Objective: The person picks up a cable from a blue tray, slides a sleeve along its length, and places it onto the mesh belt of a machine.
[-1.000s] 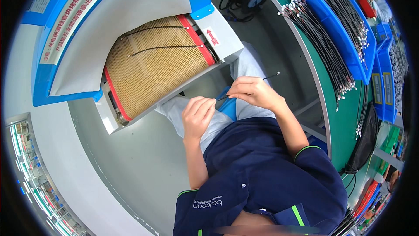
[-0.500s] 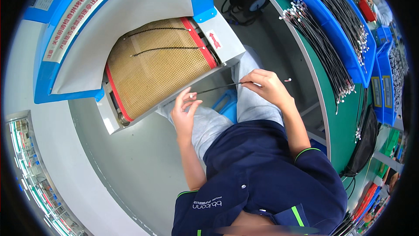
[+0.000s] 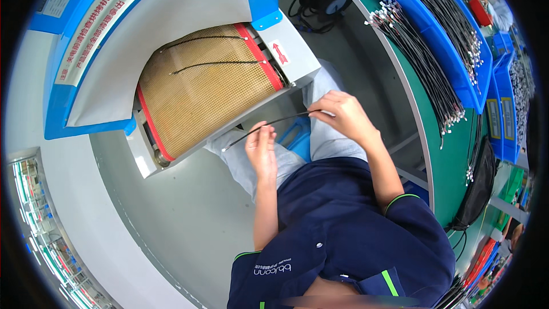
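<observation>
A thin black cable (image 3: 290, 117) stretches between my two hands above my lap. My left hand (image 3: 262, 150) is closed on it in a pinch, and a pale connector end sticks out past the fingers to the left. My right hand (image 3: 341, 116) pinches the cable toward its other end, which the fingers hide. Ahead and to the left, two similar black cables lie across the tan mesh conveyor belt (image 3: 194, 103) with red edges: a far cable (image 3: 209, 38) and a nearer cable (image 3: 217, 64). Both hands are apart from the belt.
The belt comes out of a blue and white machine (image 3: 171, 6). On the right, a green table (image 3: 420, 94) carries a bundle of black cables (image 3: 417, 57) and a blue tray (image 3: 483, 80) of more cables. A black bag (image 3: 477, 189) lies by the table's near end.
My left hand has moved right along the cable and now grips it, leaving the connector end out to the left. My right hand has shifted slightly left. The belt cables have barely moved.
</observation>
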Demonstrator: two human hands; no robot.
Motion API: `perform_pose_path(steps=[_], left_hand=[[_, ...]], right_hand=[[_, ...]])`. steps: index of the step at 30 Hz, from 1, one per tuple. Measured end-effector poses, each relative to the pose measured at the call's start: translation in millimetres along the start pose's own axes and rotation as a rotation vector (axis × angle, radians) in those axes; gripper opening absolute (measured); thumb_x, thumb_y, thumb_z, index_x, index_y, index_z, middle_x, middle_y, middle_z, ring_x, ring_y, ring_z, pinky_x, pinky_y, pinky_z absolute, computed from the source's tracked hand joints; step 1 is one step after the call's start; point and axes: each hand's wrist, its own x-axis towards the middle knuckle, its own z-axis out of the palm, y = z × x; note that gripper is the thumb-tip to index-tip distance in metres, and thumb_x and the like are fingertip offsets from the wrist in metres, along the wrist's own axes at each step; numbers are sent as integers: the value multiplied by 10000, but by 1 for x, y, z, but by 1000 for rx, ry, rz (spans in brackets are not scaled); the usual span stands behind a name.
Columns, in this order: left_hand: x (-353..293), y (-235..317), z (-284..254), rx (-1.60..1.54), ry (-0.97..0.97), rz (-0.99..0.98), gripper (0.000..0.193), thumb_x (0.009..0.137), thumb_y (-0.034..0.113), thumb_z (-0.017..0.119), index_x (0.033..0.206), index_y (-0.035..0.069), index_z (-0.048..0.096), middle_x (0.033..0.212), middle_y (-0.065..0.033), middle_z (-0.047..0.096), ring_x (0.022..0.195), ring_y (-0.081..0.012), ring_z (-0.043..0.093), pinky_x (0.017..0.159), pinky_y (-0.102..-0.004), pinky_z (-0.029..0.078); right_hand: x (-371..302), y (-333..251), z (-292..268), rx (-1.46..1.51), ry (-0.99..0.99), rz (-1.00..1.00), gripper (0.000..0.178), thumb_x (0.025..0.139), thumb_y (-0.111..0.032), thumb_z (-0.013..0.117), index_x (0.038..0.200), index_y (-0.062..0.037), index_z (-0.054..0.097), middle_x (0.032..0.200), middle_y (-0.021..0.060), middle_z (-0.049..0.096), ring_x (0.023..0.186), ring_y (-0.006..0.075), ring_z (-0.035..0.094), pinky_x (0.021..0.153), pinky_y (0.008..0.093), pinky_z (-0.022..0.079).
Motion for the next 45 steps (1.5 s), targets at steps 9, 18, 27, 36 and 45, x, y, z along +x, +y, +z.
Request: perform_pose_path(steps=[9, 18, 27, 36, 45], left_hand=[[5, 12, -23, -2, 128, 104, 165, 874, 74, 594, 1026, 13, 598, 909, -58, 629, 805, -112, 594, 712, -239, 493], [4, 20, -25, 2, 109, 135, 160, 871, 80, 600, 1017, 15, 601, 889, -55, 629, 799, -108, 592, 697, -237, 491], [1, 24, -24, 32, 108, 130, 152, 871, 68, 594, 1010, 7, 605, 881, -60, 629, 791, -113, 595, 706, -241, 501], [2, 24, -27, 43, 132, 116, 157, 871, 70, 595, 1011, 1, 606, 880, -61, 627, 794, -116, 595, 712, -244, 504], [5, 24, -27, 34, 142, 101, 159, 864, 82, 611, 1003, 4, 614, 892, -56, 624, 796, -119, 596, 707, -238, 505]], right_hand=[[-5, 7, -8, 164, 39, 127, 101, 754, -32, 665, 854, -42, 653, 759, 73, 617, 688, 217, 611, 606, 302, 494], [-6, 7, -9, 161, 47, 47, 64, 754, -11, 658, 809, -28, 629, 744, 67, 603, 665, 209, 594, 579, 301, 477], [-8, 11, -9, 183, -29, 45, 76, 763, -60, 653, 808, -27, 600, 700, 77, 564, 678, 234, 572, 602, 329, 469], [-6, 11, -11, 132, -89, 77, 134, 739, -133, 689, 807, -55, 604, 711, 61, 566, 673, 225, 568, 597, 318, 472], [7, 2, 16, -24, -21, -78, 178, 670, -170, 717, 800, -77, 640, 959, -3, 575, 929, 215, 522, 809, 345, 433]])
